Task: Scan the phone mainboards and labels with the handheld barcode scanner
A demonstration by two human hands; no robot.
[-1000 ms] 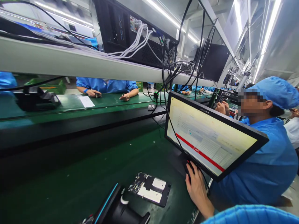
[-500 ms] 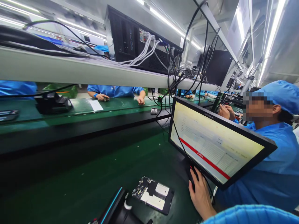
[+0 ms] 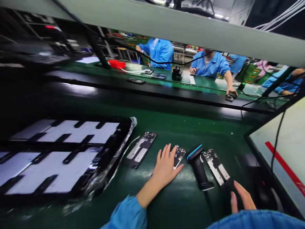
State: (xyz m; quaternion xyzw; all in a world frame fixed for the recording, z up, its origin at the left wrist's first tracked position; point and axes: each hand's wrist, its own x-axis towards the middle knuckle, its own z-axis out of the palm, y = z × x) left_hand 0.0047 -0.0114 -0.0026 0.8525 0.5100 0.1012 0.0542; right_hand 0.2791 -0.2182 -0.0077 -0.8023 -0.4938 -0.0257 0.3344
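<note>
The left hand [image 3: 164, 168], palm down with its fingers spread open, lies over the near part of the middle opened device [image 3: 179, 155], whose exposed circuitry shows at the hand's one to two o'clock. The right hand [image 3: 243, 197] has thumb and fingers parted at the dark near end of the right-hand device [image 3: 218, 168], at its eleven o'clock; whether they grip it, I cannot tell. The step in hand looks like positioning or picking up these units; lifting either would call for a hold on its edges, clear of the bare boards. Between the two, at the left hand's three o'clock, lies a handheld scanner [image 3: 200, 171]. A third opened device [image 3: 141, 151] rests at the left hand's ten o'clock, and beyond it, towards nine, a black tray [image 3: 71, 147] holds pale panels. The monitor [image 3: 281, 152], with its red band, stands at the right hand's one to two o'clock.
</note>
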